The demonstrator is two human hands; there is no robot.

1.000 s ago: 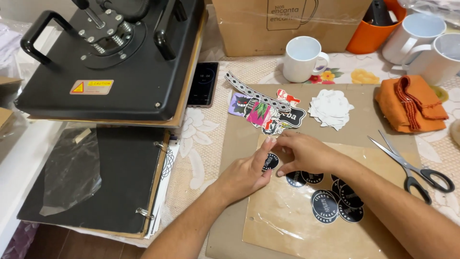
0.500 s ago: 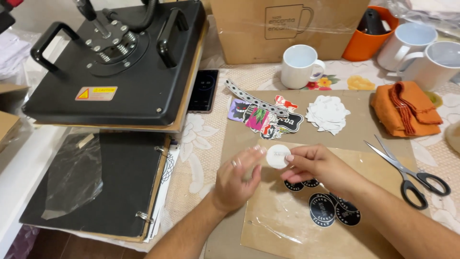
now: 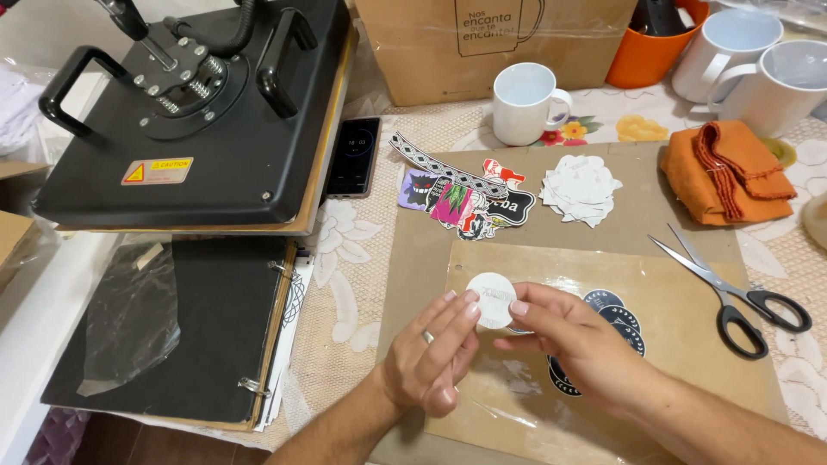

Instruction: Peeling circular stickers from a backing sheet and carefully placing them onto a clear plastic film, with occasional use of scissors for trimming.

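Head view: both hands meet over a sheet of brown paper with a glossy clear film [image 3: 603, 405] on it, low in the middle of the tabletop [image 3: 353, 284]. The left hand [image 3: 426, 362] and the right hand [image 3: 573, 336] pinch a white round sticker [image 3: 491, 300] between their fingertips, pale backing side up, held just above the film. The left fingertips press its left edge and a ring shows on one finger; the right fingertips close on its right edge. Neither hand is spread flat.

Under and just beside the right hand lie several dark round stickers [image 3: 616, 314], face up on the film, partly hidden by the hand. Farther up the paper sits a loose group of colourful cut stickers [image 3: 461, 198] and, beside them, a small heap of white cut-out pieces [image 3: 579, 188]. Scissors [image 3: 732, 297] lie closed to the right, apart from the hands. An orange cloth [image 3: 732, 172] lies beyond them, and white mugs [image 3: 523, 102] stand along the far edge near a cardboard box [image 3: 482, 43]. A black heat press [image 3: 198, 120] fills the left side, with a phone [image 3: 353, 155] just beside it.

As a judgement: the work looks partly done. Some round stickers already lie sorted on the film, one is in hand, and the coloured ones appear untouched.
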